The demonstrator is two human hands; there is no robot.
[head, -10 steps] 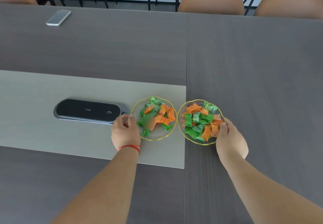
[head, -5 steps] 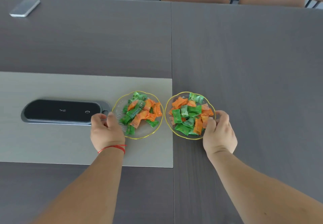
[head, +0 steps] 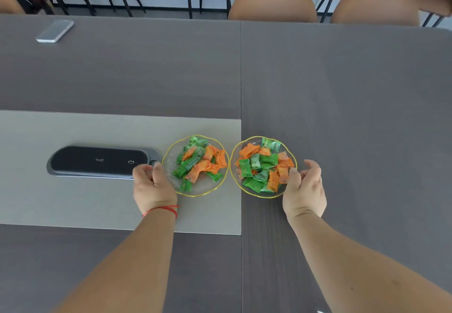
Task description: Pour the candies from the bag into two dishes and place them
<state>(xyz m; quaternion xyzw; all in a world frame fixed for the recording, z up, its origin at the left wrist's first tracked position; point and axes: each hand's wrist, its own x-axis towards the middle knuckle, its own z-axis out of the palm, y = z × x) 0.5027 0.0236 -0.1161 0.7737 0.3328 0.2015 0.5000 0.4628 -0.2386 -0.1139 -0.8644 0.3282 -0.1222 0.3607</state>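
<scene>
Two clear glass dishes with gold rims stand side by side on the table, each holding several green and orange wrapped candies. The left dish [head: 171, 178] rests on the light grey inlay. The right dish [head: 235, 152] sits on the dark wood just past the seam. My left hand [head: 152, 187] lies beside the left dish with its fingers loosely curled and its thumb tip at the rim. My right hand [head: 304, 190] is at the right dish's near right edge, thumb against the rim, fingers spread and off the glass. No bag is in view.
A black oval panel [head: 97, 161] is set into the inlay just left of my left hand. A phone [head: 55, 31] lies at the far left of the table. Brown chairs [head: 272, 0] line the far edge.
My right hand's fingers have come off the right dish's rim and spread apart. The left hand has stayed beside its dish. Both dishes are where they were.
</scene>
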